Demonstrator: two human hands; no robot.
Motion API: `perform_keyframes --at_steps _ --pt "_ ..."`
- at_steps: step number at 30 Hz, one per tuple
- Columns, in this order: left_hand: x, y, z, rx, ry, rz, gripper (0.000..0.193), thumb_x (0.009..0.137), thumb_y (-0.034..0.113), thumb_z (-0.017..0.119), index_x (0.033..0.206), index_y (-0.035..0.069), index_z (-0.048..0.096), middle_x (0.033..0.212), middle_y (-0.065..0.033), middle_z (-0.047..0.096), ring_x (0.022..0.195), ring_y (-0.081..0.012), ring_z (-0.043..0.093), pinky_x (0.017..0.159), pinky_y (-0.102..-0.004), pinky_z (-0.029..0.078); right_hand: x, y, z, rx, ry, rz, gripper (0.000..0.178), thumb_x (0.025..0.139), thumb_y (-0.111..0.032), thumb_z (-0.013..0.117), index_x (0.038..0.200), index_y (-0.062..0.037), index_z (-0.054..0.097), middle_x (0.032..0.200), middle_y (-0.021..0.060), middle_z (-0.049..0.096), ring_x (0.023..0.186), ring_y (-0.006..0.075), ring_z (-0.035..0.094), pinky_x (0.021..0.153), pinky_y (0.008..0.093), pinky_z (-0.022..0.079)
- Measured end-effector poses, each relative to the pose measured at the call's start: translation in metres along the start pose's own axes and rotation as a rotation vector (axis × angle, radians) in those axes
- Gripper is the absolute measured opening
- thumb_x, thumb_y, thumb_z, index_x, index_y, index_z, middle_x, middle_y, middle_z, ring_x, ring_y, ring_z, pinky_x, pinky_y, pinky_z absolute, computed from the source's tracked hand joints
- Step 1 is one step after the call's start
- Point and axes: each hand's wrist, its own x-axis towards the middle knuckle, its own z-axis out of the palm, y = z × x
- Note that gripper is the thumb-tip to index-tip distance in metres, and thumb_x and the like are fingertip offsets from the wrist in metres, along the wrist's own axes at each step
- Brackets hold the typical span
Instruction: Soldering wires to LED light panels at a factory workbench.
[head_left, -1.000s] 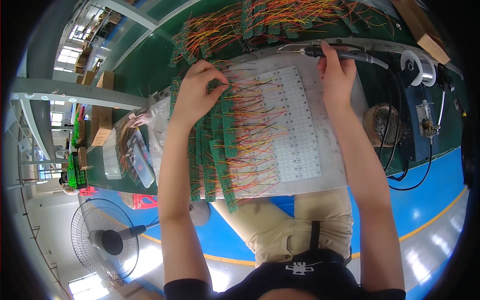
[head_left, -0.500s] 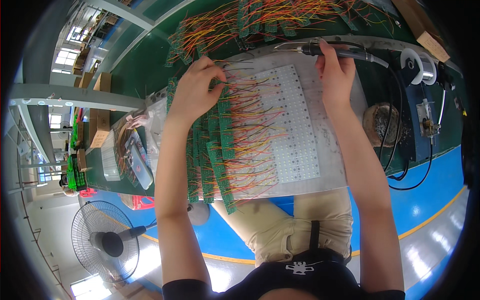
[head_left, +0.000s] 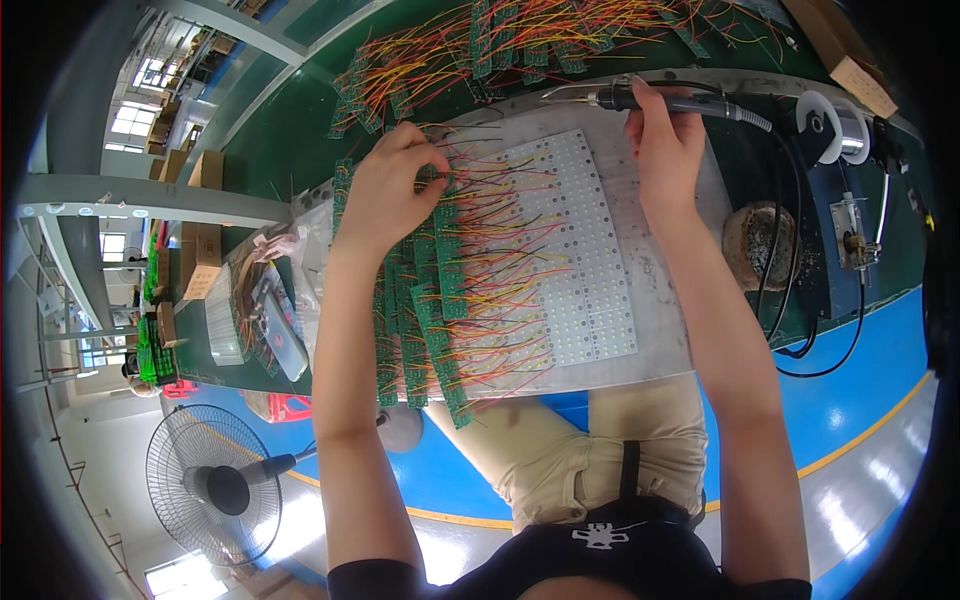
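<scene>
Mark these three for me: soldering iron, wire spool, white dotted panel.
Soldering iron (head_left: 618,98): head view, on the dark grip.
Wire spool (head_left: 849,130): head view, on the silver winding between the flanges.
White dotted panel (head_left: 592,250): head view, on its bare face, right of the wires.

Bare mat (head_left: 655,315) beside white panel (head_left: 595,275), wires (head_left: 490,293) crowding left

I make out green circuit boards (head_left: 452,270) with wires (head_left: 505,232) in red, yellow and black. I see a white LED panel (head_left: 592,250) patterned with rows of small pale dots and darker spots, a black-and-grey soldering iron (head_left: 705,105), a white-flanged solder spool (head_left: 832,130), a dark green workbench (head_left: 300,120), blue flooring (head_left: 825,410) edged in yellow, beige trousers (head_left: 655,410), and a black shirt (head_left: 530,555) with a white motif (head_left: 600,537).
</scene>
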Motion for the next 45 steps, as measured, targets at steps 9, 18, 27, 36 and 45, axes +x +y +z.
perform_keyframes --at_steps 9,18,27,36,45 --pt "-0.001 0.0 0.003 -0.007 -0.01 -0.012 0.014 0.067 0.005 0.069 0.08 0.005 0.063 0.083 -0.009 0.053 0.085 -0.0279 0.055 0.075 -0.0366 0.044 0.0 0.001 0.001 0.003 0.012 0.005 0.014 0.084 -0.013 0.065 0.082 -0.005 0.054 0.065 -0.0005 0.052 0.053 0.0059 0.046 0.05 0.0206 0.035" --pt "0.018 -0.006 0.016 -0.058 -0.117 0.079 0.013 0.068 0.007 0.071 0.076 0.005 0.061 0.085 -0.0089 0.051 0.086 -0.0279 0.054 0.075 -0.0355 0.043 0.0 0.0 0.001 -0.034 0.022 0.04 0.015 0.083 -0.014 0.065 0.08 -0.0058 0.053 0.064 -0.0005 0.052 0.053 0.006 0.046 0.049 0.0204 0.035" --pt "0.02 -0.011 0.022 -0.191 -0.195 0.096 0.013 0.07 0.005 0.07 0.077 0.004 0.059 0.085 -0.0071 0.052 0.083 -0.022 0.054 0.069 -0.0314 0.043 -0.002 -0.001 0.0 -0.008 0.016 0.047 0.016 0.083 -0.016 0.065 0.08 -0.0062 0.053 0.061 -0.001 0.051 0.052 0.005 0.045 0.047 0.0199 0.032" --pt "0.022 0.008 0.034 -0.372 -0.187 0.045 0.01 0.075 0.003 0.067 0.082 0.003 0.058 0.073 -0.0049 0.056 0.066 -0.0142 0.054 0.059 -0.0275 0.043 -0.001 0.0 -0.002 -0.045 0.004 0.031 0.018 0.083 -0.018 0.065 0.079 -0.0057 0.052 0.058 -0.0004 0.05 0.049 0.0047 0.044 0.043 0.02 0.031" --pt "0.019 0.02 0.042 -0.362 -0.147 -0.011 0.014 0.076 0.003 0.065 0.087 0.002 0.056 0.071 -0.007 0.059 0.065 -0.0164 0.058 0.059 -0.029 0.046 0.0 0.003 0.0 -0.08 0.02 0.0 0.018 0.084 -0.017 0.063 0.078 -0.0074 0.049 0.053 -0.0005 0.045 0.044 0.0061 0.038 0.039 0.022 0.026"
